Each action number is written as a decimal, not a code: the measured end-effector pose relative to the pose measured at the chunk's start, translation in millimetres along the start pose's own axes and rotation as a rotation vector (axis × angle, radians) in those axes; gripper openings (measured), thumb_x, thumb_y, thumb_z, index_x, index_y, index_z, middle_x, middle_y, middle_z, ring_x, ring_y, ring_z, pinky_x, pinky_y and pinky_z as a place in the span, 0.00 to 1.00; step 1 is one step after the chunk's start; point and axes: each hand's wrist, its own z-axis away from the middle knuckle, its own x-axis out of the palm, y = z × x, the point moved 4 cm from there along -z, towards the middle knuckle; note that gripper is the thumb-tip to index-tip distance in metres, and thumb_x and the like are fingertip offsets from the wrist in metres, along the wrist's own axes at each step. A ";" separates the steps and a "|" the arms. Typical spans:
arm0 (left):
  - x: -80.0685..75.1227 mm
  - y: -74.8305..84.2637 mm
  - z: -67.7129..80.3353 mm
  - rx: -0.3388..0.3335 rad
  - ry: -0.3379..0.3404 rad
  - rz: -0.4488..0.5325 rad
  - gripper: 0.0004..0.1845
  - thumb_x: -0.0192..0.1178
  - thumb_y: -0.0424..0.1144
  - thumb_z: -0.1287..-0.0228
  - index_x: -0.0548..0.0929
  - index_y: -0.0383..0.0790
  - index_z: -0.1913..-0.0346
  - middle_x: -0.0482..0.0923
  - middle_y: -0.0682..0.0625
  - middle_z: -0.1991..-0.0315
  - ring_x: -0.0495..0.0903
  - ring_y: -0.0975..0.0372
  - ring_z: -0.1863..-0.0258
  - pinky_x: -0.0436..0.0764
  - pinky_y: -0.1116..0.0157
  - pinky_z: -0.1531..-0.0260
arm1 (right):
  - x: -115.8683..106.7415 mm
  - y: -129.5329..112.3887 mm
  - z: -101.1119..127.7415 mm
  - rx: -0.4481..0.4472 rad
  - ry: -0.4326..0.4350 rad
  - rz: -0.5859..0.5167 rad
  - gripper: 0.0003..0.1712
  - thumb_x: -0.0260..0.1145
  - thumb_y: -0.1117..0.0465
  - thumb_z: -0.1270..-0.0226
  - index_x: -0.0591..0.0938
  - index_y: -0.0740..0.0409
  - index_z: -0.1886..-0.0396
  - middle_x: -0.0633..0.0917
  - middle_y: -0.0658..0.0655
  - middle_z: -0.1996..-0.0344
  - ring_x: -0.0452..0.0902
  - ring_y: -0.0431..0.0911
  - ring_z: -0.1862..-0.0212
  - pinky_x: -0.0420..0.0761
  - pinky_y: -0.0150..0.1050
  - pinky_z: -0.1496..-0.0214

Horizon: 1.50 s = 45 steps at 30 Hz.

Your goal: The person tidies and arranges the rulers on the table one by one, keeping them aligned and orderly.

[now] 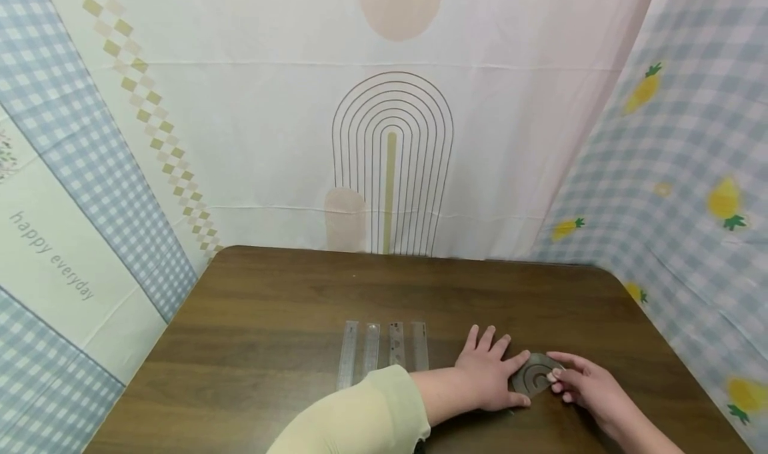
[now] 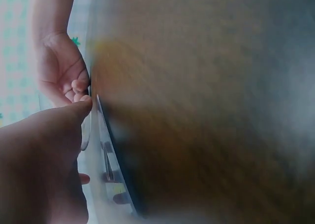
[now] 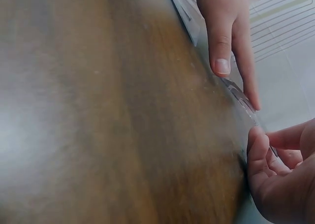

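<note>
- At the far left of what we see on the wooden table (image 1: 270, 307), four clear plastic rulers (image 1: 384, 349) lie side by side, their long axes running away from us toward the curtain (image 1: 288, 141); they sit apart from both hands, just beyond the pale yellow sleeve (image 1: 360, 417).
- Next comes our left hand (image 1: 489, 374), lying flat on the tabletop with its fingers straight and spread; the index finger and thumb reach rightward to the left edge of the protractor (image 1: 534, 376), touching or pressing it rather than curling round it.
- The protractor, a clear half-round piece, lies flat on the table between our two hands, near the front right part of the tabletop; its curved edge faces away from us and its straight edge looks to run roughly left to right, though the hands cover parts of it.
- At the right, our right hand (image 1: 585, 384) meets the protractor's right edge with bent fingertips; in the right wrist view the thumb (image 3: 258, 150) sits against the thin clear rim (image 3: 241, 98), so we judge it a light pinch on the edge.
- Both hands are in contact, one on each side, so neither is nearer; the piece lies directly between them.
</note>
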 end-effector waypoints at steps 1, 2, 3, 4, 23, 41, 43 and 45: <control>0.2 1.3 -0.1 0.001 -0.005 0.000 0.41 0.35 0.82 0.43 0.35 0.84 0.28 0.40 0.68 0.22 0.35 0.62 0.22 0.37 0.52 0.26 | -0.5 0.8 1.8 0.001 -0.006 -0.003 0.33 0.56 0.60 0.23 0.59 0.70 0.26 0.83 0.55 0.61 0.81 0.46 0.61 0.82 0.39 0.62; 0.4 2.3 -0.1 0.002 -0.009 -0.002 0.41 0.35 0.82 0.43 0.35 0.84 0.28 0.40 0.68 0.22 0.35 0.62 0.22 0.36 0.52 0.26 | -1.1 1.6 3.1 0.002 -0.008 -0.007 0.34 0.57 0.60 0.23 0.59 0.71 0.26 0.83 0.55 0.61 0.81 0.46 0.60 0.82 0.39 0.62; 0.5 3.1 -0.1 0.002 -0.011 -0.005 0.41 0.35 0.82 0.43 0.35 0.84 0.28 0.40 0.68 0.22 0.34 0.62 0.22 0.36 0.52 0.26 | -1.3 2.0 4.3 0.006 -0.006 -0.013 0.34 0.57 0.59 0.24 0.59 0.70 0.26 0.83 0.55 0.61 0.81 0.46 0.60 0.82 0.39 0.62; 0.7 3.8 -0.2 0.001 -0.015 -0.007 0.41 0.35 0.82 0.43 0.35 0.84 0.29 0.40 0.68 0.22 0.34 0.62 0.22 0.36 0.52 0.26 | -1.5 2.3 5.4 0.004 -0.006 -0.012 0.34 0.57 0.59 0.23 0.59 0.70 0.26 0.83 0.54 0.61 0.81 0.46 0.60 0.82 0.39 0.62; -0.3 7.0 -5.7 0.011 -0.103 0.036 0.39 0.38 0.82 0.44 0.34 0.87 0.32 0.35 0.70 0.22 0.30 0.63 0.22 0.30 0.51 0.27 | -2.4 -2.7 11.9 0.003 0.063 0.229 0.31 0.58 0.58 0.25 0.65 0.70 0.29 0.80 0.55 0.66 0.72 0.48 0.68 0.75 0.40 0.71; -2.2 4.6 -7.0 0.032 -0.146 0.041 0.39 0.39 0.82 0.44 0.38 0.88 0.31 0.34 0.71 0.22 0.29 0.64 0.22 0.31 0.52 0.26 | -2.2 -5.6 13.3 -0.348 0.023 0.778 0.40 0.72 0.45 0.39 0.74 0.62 0.33 0.77 0.52 0.58 0.67 0.39 0.66 0.70 0.34 0.68; -2.8 3.9 -7.0 0.043 -0.140 0.028 0.39 0.38 0.82 0.44 0.37 0.88 0.31 0.34 0.71 0.22 0.29 0.64 0.22 0.31 0.53 0.26 | -2.4 -6.4 14.2 -0.368 0.023 0.804 0.39 0.71 0.43 0.38 0.75 0.60 0.33 0.76 0.51 0.60 0.66 0.37 0.67 0.69 0.34 0.68; -3.4 3.2 -7.2 0.060 -0.137 0.020 0.38 0.37 0.82 0.44 0.37 0.88 0.31 0.33 0.71 0.23 0.28 0.65 0.22 0.30 0.53 0.26 | -2.6 -6.8 14.9 -0.380 0.023 0.819 0.38 0.70 0.42 0.38 0.76 0.59 0.34 0.76 0.50 0.61 0.66 0.36 0.67 0.70 0.34 0.68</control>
